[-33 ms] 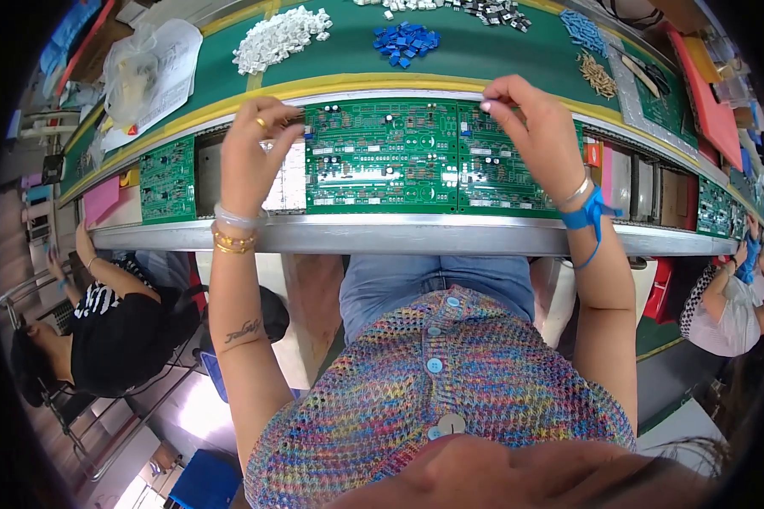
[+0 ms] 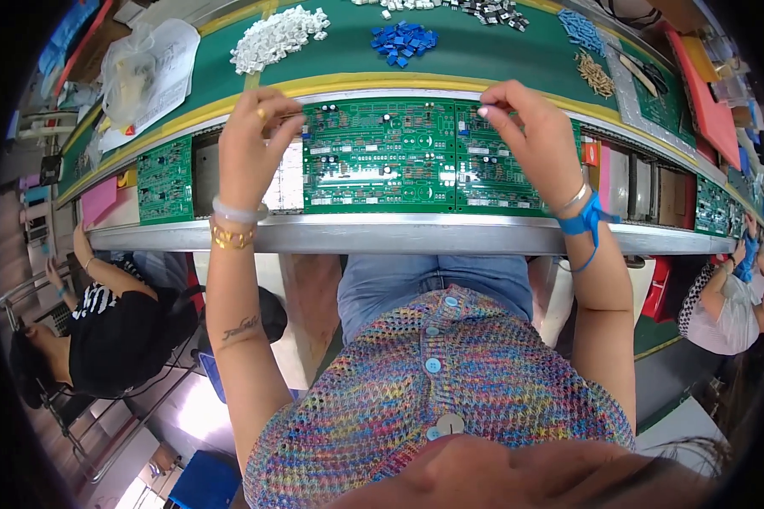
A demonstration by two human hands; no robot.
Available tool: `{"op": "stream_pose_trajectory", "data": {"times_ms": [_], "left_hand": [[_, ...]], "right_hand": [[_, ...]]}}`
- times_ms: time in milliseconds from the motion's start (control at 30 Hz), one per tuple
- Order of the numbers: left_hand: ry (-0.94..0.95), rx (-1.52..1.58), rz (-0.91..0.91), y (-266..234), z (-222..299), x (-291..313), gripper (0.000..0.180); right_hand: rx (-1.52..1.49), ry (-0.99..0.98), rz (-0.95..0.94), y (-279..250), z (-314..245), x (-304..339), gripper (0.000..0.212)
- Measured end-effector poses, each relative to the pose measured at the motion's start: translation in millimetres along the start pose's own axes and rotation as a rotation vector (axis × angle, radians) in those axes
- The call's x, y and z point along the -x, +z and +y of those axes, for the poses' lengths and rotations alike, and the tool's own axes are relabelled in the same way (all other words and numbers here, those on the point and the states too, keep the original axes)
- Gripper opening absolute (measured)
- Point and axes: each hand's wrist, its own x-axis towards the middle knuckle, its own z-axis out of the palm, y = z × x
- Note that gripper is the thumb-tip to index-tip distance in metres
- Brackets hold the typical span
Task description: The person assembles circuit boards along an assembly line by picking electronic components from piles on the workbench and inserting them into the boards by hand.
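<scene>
A green circuit board (image 2: 380,182) lies flat in the metal-edged track before me, populated with small parts. A second green board (image 2: 492,182) adjoins it on the right, partly under my right hand (image 2: 530,136). That hand has its thumb and forefinger drawn together over the board's far side; whatever is between them is too small to make out. My left hand (image 2: 250,153) hovers over a white panel (image 2: 290,182), with fingertips at the first board's far left corner. Its thumb and forefinger stand slightly apart, with nothing visible between them. Small blue parts sit on both boards near my fingertips.
Beyond the track, the green surface holds piles of white connectors (image 2: 276,38), blue parts (image 2: 404,42), light-blue parts (image 2: 580,31) and tan parts (image 2: 595,74). A metal rail (image 2: 416,236) runs along my side. Other people work at left (image 2: 115,331) and right (image 2: 721,314).
The thumb and forefinger of my left hand have come slightly closer together. My right hand has dipped a little toward me. The boards and piles look the same.
</scene>
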Motion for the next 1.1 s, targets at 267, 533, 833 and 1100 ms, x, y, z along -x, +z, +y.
{"op": "stream_pose_trajectory", "data": {"times_ms": [267,533,833,1100], "left_hand": [[0.462,-0.299,-0.015,78.0,16.5,-74.4,0.015],[0.397,-0.306,-0.048,75.6,10.2,-77.1,0.01],[0.067,0.08,-0.138,17.3,36.1,-4.4,0.012],[-0.103,0.187,-0.126,-5.1,25.1,38.1,0.014]], "right_hand": [[0.066,-0.009,-0.063,0.9,-22.4,39.8,0.013],[0.158,-0.229,0.001,8.9,-9.9,52.1,0.017],[0.158,-0.277,-0.046,18.7,-3.8,52.0,0.014],[0.192,-0.316,-0.05,22.4,-5.0,53.6,0.014]]}}
